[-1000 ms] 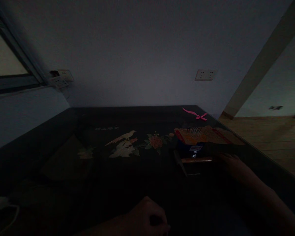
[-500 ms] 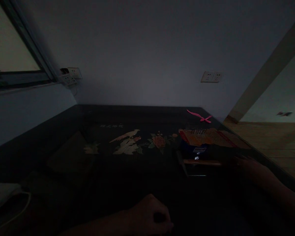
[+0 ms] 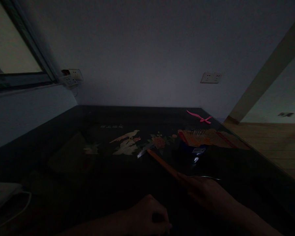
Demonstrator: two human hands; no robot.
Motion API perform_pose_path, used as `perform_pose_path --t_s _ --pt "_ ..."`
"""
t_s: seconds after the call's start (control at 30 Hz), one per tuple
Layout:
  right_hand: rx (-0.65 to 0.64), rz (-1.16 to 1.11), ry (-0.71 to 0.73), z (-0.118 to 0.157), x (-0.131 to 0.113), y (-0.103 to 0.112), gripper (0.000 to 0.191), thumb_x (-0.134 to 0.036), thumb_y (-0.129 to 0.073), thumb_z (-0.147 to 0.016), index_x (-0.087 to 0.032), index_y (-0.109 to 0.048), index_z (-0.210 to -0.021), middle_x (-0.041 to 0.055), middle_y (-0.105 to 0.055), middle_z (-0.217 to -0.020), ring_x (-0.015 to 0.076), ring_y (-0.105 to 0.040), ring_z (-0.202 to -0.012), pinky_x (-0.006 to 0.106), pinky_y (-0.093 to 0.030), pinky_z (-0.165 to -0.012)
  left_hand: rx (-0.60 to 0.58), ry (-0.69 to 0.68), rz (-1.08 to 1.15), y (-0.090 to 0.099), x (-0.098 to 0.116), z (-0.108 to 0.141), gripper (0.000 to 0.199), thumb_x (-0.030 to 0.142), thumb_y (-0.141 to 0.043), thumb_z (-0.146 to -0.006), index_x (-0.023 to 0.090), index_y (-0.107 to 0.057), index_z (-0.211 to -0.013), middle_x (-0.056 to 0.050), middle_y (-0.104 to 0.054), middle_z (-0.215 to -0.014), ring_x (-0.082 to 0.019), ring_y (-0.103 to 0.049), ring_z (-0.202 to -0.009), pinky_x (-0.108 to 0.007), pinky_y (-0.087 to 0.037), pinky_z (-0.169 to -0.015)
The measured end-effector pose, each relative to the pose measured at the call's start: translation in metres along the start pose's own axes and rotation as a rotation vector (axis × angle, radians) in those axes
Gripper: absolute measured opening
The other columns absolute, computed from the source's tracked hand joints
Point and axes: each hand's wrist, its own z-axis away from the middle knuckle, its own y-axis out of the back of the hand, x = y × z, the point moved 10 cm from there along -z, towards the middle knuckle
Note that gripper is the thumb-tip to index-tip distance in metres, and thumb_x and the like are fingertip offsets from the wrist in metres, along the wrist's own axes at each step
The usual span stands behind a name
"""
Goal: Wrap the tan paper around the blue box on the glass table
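Observation:
In dim light my right hand (image 3: 199, 188) is closed round the lower end of a hammer's orange-brown wooden handle. The hammer (image 3: 164, 164) slants up to the left, and its narrow metal head (image 3: 145, 150) is over the flower picture on the dark table. My left hand (image 3: 151, 214) is curled into a fist near the bottom centre, thumb and fingertips together. Whatever it may hold is too dark to make out. Just beyond my right hand shows a thin shiny line (image 3: 211, 177), of a kind I cannot tell.
A blue box (image 3: 193, 149) with patterned red and tan paper (image 3: 204, 137) is at the right. Several thin dark pieces (image 3: 198, 132) lie on the paper. A pink ribbon (image 3: 204, 120) rests behind. At left sits a white object (image 3: 5, 193) with a cable (image 3: 27, 205).
My right hand has moved left and taken hold of the hammer's handle. The hammer has swung to the left, away from in front of the blue box. My left hand is almost unmoved.

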Motion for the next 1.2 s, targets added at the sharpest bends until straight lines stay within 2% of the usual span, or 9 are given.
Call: perform_pose_path --t_s 0.07,0.2,0.3,0.47,0.6,0.77,0.87,1.03,1.2 --pt "-0.086 -0.051 0.026 -0.022 -0.024 -0.013 0.06 -0.022 -0.049 -0.079 -0.023 -0.042 -0.138 0.0098 -0.065 -0.117 0.0226 -0.066 -0.094 0.032 -0.051 -0.079 -0.001 0.006 -0.006 -0.001 -0.002 0.0 0.022 0.03 -0.056 -0.082 0.014 -0.07 -0.076 -0.002 -0.07 -0.067 -0.01 -0.062 -0.061 -0.016 -0.045 -0.062" --pt "-0.064 -0.049 0.046 -0.067 -0.058 -0.015 0.061 -0.027 -0.049 -0.08 -0.017 -0.039 -0.139 0.0117 -0.068 -0.108 0.0218 -0.067 -0.087 0.029 -0.05 -0.073 0.008 -0.025 0.015 0.001 0.003 -0.001 0.021 0.028 -0.057 -0.08 0.013 -0.071 -0.074 -0.003 -0.069 -0.066 -0.01 -0.062 -0.059 -0.015 -0.044 -0.059" --pt "-0.049 0.065 0.033 -0.099 -0.079 -0.019 0.06 -0.032 -0.047 -0.082 -0.019 -0.038 -0.14 0.0104 -0.071 -0.098 0.0226 -0.067 -0.082 0.029 -0.048 -0.069 0.01 -0.034 0.039 0.002 0.005 -0.001 0.021 0.026 -0.057 -0.08 0.011 -0.071 -0.074 -0.004 -0.069 -0.065 -0.01 -0.06 -0.057 -0.015 -0.043 -0.057" --pt "-0.003 0.114 0.006 -0.151 -0.101 -0.024 0.06 -0.035 -0.047 -0.083 -0.022 -0.035 -0.14 0.0114 -0.071 -0.1 0.0264 -0.067 -0.086 0.034 -0.048 -0.07 0.011 -0.005 0.024 0.001 -0.001 -0.001 0.02 0.027 -0.058 -0.081 0.012 -0.071 -0.077 -0.004 -0.07 -0.068 -0.009 -0.06 -0.058 -0.014 -0.041 -0.057" --pt "0.015 0.138 -0.009 -0.182 -0.11 -0.029 0.054 -0.035 -0.047 -0.086 -0.023 -0.037 -0.138 0.0104 -0.07 -0.098 0.0258 -0.066 -0.087 0.037 -0.049 -0.071 0.006 0.013 -0.02 -0.003 -0.009 -0.004 0.016 0.027 -0.061 -0.079 0.014 -0.071 -0.078 -0.002 -0.07 -0.069 -0.008 -0.058 -0.057 -0.014 -0.04 -0.058" --pt "0.015 0.144 -0.023 -0.203 -0.116 -0.036 0.041 -0.036 -0.05 -0.091 -0.018 -0.047 -0.127 0.0076 -0.063 -0.106 0.0194 -0.063 -0.086 0.04 -0.052 -0.075 0.004 -0.005 0.006 -0.005 -0.013 -0.005 0.015 0.027 -0.062 -0.078 0.015 -0.071 -0.077 0.0 -0.068 -0.067 -0.008 -0.056 -0.056 -0.015 -0.04 -0.057" --pt "0.015 0.142 -0.037 -0.211 -0.116 -0.038 0.035 -0.034 -0.052 -0.09 -0.017 -0.052 -0.12 0.0076 -0.06 -0.11 0.0191 -0.062 -0.089 0.04 -0.052 -0.075 -0.014 -0.003 0.004 -0.005 -0.012 -0.005 0.017 0.028 -0.06 -0.08 0.015 -0.071 -0.079 0.0 -0.068 -0.068 -0.008 -0.057 -0.058 -0.015 -0.04 -0.057" --pt "0.02 0.128 -0.025 -0.218 -0.115 -0.039 0.033 -0.032 -0.053 -0.089 -0.016 -0.052 -0.119 0.0079 -0.059 -0.113 0.02 -0.061 -0.092 0.04 -0.052 -0.077 -0.034 0.021 -0.021 -0.004 -0.009 -0.003 0.018 0.028 -0.06 -0.08 0.013 -0.071 -0.079 -0.001 -0.069 -0.069 -0.009 -0.059 -0.059 -0.015 -0.041 -0.058" --pt "0.032 0.123 -0.027 -0.222 -0.115 -0.041 0.033 -0.032 -0.053 -0.089 -0.016 -0.053 -0.119 0.0079 -0.059 -0.113 0.0201 -0.061 -0.092 0.041 -0.051 -0.077 -0.002 0.002 0.005 0.001 -0.001 -0.001 0.018 0.025 -0.058 -0.08 0.013 -0.071 -0.077 -0.002 -0.07 -0.069 -0.009 -0.06 -0.059 -0.016 -0.042 -0.059"
